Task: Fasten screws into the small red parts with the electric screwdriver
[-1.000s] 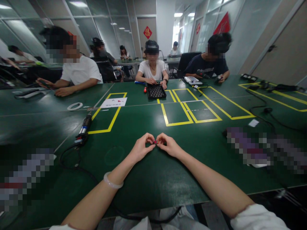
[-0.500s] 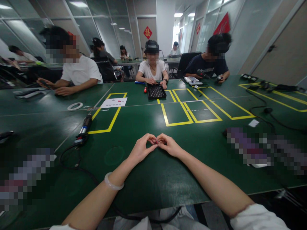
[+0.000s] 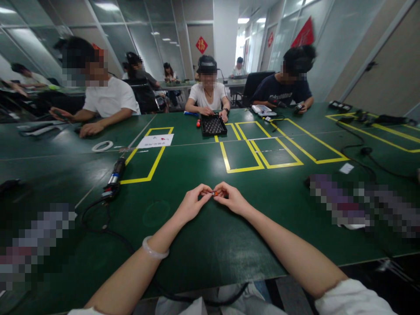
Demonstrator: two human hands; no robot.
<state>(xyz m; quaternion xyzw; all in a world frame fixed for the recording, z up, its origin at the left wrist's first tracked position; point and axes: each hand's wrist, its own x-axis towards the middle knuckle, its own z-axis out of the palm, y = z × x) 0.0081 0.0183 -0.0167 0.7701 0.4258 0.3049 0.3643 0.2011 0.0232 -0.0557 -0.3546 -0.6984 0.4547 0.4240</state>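
Note:
My left hand [image 3: 194,201] and my right hand [image 3: 231,197] meet fingertip to fingertip above the near middle of the green table [image 3: 210,245]. Between them is a tiny part [image 3: 215,193], orange-red with a lighter metallic bit at its left end. Its exact kind is too small to make out. The fingers of both hands are pinched closed on it, the left at its left end and the right at its right end. My fingers cover most of it. A pale bangle sits on my left wrist.
A black electric screwdriver [image 3: 114,177] with a cable lies left of my hands. Yellow tape outlines [image 3: 246,169] mark the table ahead. Across it, a person works over a black tray [image 3: 214,126]. A white sheet [image 3: 155,140] and a white ring [image 3: 102,146] lie at left.
The small part between my fingertips now shows more orange, and my fingers have shifted slightly around it. At the left, a co-worker's hand has moved down toward the table.

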